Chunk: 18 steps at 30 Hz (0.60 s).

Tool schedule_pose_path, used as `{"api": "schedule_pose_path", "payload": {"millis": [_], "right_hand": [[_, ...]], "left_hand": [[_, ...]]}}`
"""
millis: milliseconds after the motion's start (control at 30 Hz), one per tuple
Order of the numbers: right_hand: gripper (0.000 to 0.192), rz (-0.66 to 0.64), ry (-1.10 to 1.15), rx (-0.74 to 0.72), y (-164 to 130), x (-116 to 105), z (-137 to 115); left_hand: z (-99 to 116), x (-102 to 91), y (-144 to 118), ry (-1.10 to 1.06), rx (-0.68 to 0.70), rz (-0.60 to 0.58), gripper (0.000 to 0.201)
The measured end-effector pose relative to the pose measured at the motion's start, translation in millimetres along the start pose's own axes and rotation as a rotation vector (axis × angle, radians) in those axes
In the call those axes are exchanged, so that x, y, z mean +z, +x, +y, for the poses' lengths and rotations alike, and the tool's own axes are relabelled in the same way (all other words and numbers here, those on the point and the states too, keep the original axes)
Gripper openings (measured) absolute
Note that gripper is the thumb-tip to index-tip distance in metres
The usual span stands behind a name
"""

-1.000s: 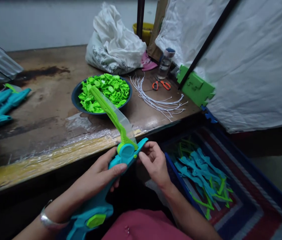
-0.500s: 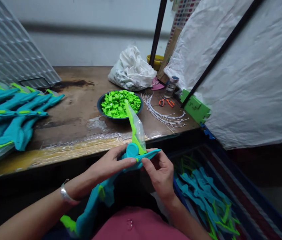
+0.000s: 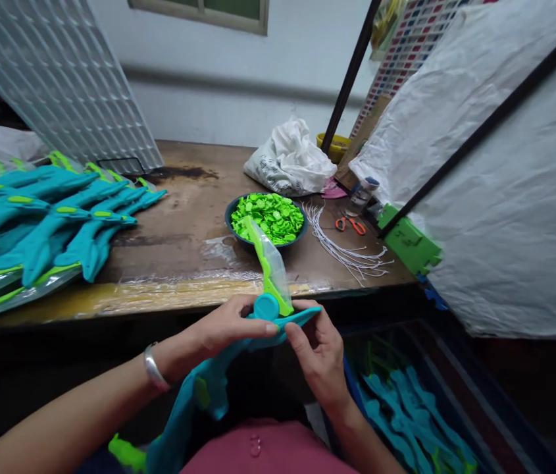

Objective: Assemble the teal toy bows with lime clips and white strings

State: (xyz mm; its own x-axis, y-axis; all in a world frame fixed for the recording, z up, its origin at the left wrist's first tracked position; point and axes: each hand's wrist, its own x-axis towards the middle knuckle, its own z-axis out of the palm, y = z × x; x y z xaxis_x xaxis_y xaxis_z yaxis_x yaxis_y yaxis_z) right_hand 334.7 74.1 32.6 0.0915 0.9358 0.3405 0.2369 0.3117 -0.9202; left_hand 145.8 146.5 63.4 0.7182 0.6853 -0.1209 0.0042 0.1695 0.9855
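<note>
A long teal plastic toy piece (image 3: 179, 411) lies across my lap and rises between my hands. It has a round teal disc and a lime-green arm with a clear, blade-like panel (image 3: 278, 266) pointing up. My left hand (image 3: 228, 329) is closed round it below the disc, with the thumb pressed on a small green spot. At its pointed teal end, my right hand (image 3: 318, 349) pinches between thumb and fingers, which are partly hidden behind it. Just beyond, a dark bowl (image 3: 231, 227) of small lime-green plastic pieces (image 3: 272, 214) stands on the table.
Several finished-looking teal toys (image 3: 80, 210) are stacked on the table (image 3: 179, 230) at left. White cords (image 3: 344, 250), orange-handled pliers (image 3: 351, 225) and a white sack (image 3: 290, 158) lie beyond. More teal parts (image 3: 406, 408) fill a low bin at right.
The view has tilted up and turned left, so the table things appear farther right and lower. Both hands keep the same hold on the toy.
</note>
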Motion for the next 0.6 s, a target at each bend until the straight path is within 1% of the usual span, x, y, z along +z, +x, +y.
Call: {"api": "schedule_pose_path", "payload": {"millis": [67,100,167,233,333,400,467,500,533,600], "right_hand": [[0.029,-0.047,0.003,0.005,6.0,-0.1,6.3],[0.032,-0.083,0.026,0.023,9.3,-0.5,9.8],[0.043,-0.186,0.129,0.088,17.2,-1.8,17.4],[0.061,-0.281,0.296,0.165,28.0,-2.7,24.1],[0.084,-0.372,0.509,0.258,50.9,-1.4,27.9],[0.099,-0.464,0.612,0.307,69.3,1.7,24.5],[0.108,-0.546,0.698,0.333,87.4,6.2,17.5],[0.109,-0.57,0.73,0.335,95.3,8.9,13.5],[0.107,-0.593,0.747,0.336,102.0,11.8,9.7],[0.089,-0.627,0.749,0.357,110.6,18.0,3.7]], "left_hand": [[1.1,0.8,-1.8,-0.003,0.088,0.012,0.043],[1.0,0.1,-2.8,0.003,0.099,0.036,0.043],[-1.4,-3.9,-4.8,0.045,0.053,0.112,0.044],[-5.4,-10.3,-6.9,0.084,-0.041,0.147,0.045],[-10.2,-19.7,-9.1,0.063,-0.141,0.108,0.049],[-11.0,-23.2,-9.2,0.028,-0.156,0.088,0.05],[-10.4,-23.0,-8.3,0.017,-0.166,0.05,0.048],[-10.1,-21.4,-7.7,0.022,-0.179,0.021,0.047],[-10.0,-18.8,-7.1,0.035,-0.194,-0.009,0.047],[-10.5,-11.8,-5.9,0.085,-0.206,-0.029,0.046]]}}
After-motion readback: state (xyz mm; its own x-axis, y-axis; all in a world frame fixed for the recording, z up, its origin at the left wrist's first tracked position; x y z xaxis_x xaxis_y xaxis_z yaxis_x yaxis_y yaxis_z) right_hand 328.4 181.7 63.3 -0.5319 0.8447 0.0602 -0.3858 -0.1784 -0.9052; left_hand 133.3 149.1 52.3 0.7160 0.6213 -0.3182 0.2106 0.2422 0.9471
